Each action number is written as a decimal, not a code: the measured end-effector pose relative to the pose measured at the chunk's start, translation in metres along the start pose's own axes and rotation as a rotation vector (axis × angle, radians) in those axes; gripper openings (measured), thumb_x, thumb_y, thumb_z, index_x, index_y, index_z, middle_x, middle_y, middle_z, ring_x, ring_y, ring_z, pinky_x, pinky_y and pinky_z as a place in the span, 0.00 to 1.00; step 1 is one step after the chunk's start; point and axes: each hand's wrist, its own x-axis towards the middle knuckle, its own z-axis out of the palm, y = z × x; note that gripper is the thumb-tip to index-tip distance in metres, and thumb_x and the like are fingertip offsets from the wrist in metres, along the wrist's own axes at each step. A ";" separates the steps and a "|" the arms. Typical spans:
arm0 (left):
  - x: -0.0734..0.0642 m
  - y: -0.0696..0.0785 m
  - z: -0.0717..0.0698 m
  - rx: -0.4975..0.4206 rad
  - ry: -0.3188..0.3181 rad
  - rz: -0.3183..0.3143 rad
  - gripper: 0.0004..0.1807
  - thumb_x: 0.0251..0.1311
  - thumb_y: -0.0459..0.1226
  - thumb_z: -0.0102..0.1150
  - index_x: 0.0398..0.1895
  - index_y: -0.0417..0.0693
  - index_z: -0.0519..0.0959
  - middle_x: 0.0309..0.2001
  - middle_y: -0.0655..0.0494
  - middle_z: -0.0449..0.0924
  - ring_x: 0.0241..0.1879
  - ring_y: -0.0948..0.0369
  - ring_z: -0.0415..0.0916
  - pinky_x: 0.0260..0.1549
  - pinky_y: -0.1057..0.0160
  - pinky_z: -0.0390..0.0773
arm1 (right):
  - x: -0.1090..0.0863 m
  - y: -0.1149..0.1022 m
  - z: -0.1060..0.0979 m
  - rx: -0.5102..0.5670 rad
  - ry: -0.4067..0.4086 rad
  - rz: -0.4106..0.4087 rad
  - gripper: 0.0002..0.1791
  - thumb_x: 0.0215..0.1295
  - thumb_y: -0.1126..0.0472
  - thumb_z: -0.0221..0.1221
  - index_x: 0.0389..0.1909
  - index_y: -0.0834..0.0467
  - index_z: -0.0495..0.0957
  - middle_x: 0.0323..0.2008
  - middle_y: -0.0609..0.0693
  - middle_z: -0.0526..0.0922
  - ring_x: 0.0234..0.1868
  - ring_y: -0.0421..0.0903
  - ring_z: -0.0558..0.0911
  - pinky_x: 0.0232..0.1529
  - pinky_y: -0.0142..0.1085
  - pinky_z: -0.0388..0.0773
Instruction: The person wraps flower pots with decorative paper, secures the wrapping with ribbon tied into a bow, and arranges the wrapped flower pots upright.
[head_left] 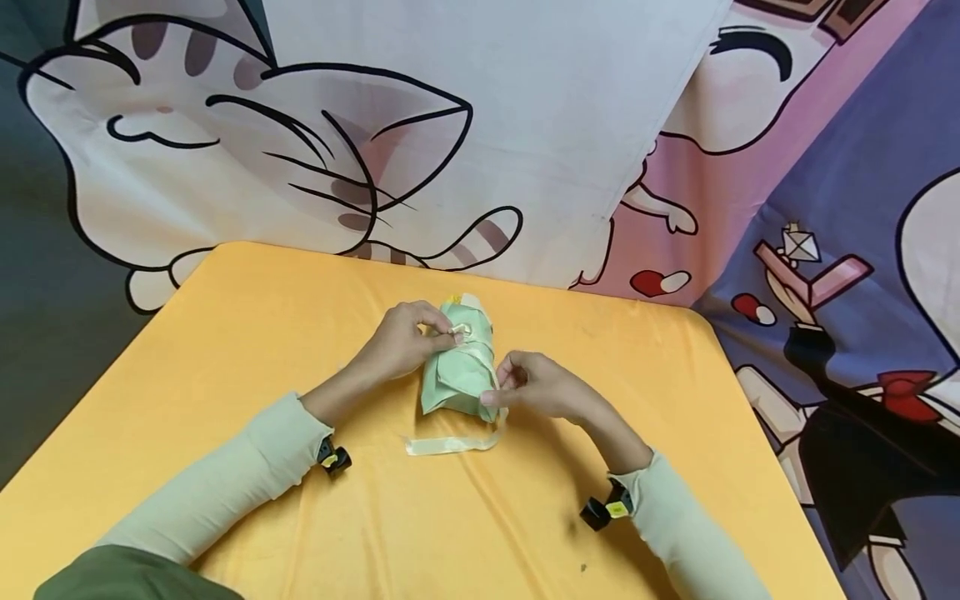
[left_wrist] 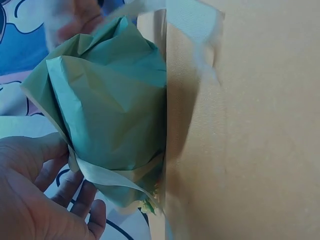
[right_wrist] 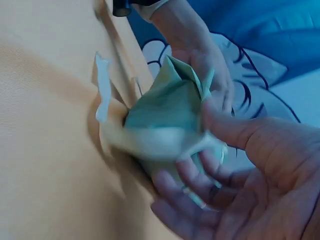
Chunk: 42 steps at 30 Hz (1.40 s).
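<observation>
A small bouquet wrapped in pale green paper (head_left: 459, 379) lies on the table, with a bit of yellow flower (head_left: 454, 299) peeping out at its far end. A cream ribbon (head_left: 450, 446) runs round its middle, and its loose tail trails on the cloth in front. On the bouquet's left side my left hand (head_left: 401, 337) pinches the ribbon against the paper with thumb and forefinger. At the lower right my right hand (head_left: 543, 385) holds the ribbon's other stretch between thumb and curled fingers. That stretch is blurred in the right wrist view.
A yellow cloth (head_left: 300, 500) covers the table. Cartoon-printed curtains (head_left: 555, 125) hang behind the far edge and along the right. Each wrist wears a small black camera, one of them the left wrist camera (head_left: 334, 458).
</observation>
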 end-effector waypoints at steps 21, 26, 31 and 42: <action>0.002 0.005 -0.002 -0.006 -0.014 -0.041 0.06 0.72 0.40 0.76 0.38 0.48 0.95 0.50 0.48 0.92 0.57 0.47 0.85 0.70 0.41 0.78 | -0.034 0.055 -0.048 0.131 -0.289 -0.113 0.12 0.84 0.62 0.61 0.53 0.70 0.82 0.26 0.44 0.70 0.24 0.39 0.66 0.26 0.32 0.64; 0.002 0.007 -0.003 0.014 -0.015 -0.035 0.07 0.73 0.41 0.76 0.39 0.48 0.95 0.47 0.50 0.94 0.54 0.50 0.86 0.58 0.50 0.82 | -0.040 0.057 -0.045 0.014 -0.387 -0.152 0.11 0.82 0.62 0.65 0.47 0.68 0.86 0.25 0.43 0.74 0.29 0.39 0.73 0.34 0.31 0.73; 0.003 0.008 -0.002 0.031 -0.012 -0.018 0.07 0.74 0.42 0.75 0.38 0.49 0.95 0.46 0.51 0.94 0.52 0.51 0.85 0.54 0.52 0.81 | -0.042 0.063 -0.055 -0.073 -0.394 -0.115 0.10 0.82 0.60 0.66 0.45 0.65 0.87 0.26 0.45 0.76 0.29 0.39 0.74 0.34 0.31 0.73; -0.006 0.002 0.008 0.018 0.054 -0.001 0.07 0.74 0.42 0.75 0.42 0.49 0.94 0.52 0.52 0.91 0.57 0.51 0.85 0.60 0.47 0.82 | 0.006 0.011 -0.035 -0.276 0.259 -0.183 0.12 0.85 0.54 0.64 0.55 0.57 0.91 0.44 0.53 0.92 0.42 0.48 0.87 0.42 0.40 0.84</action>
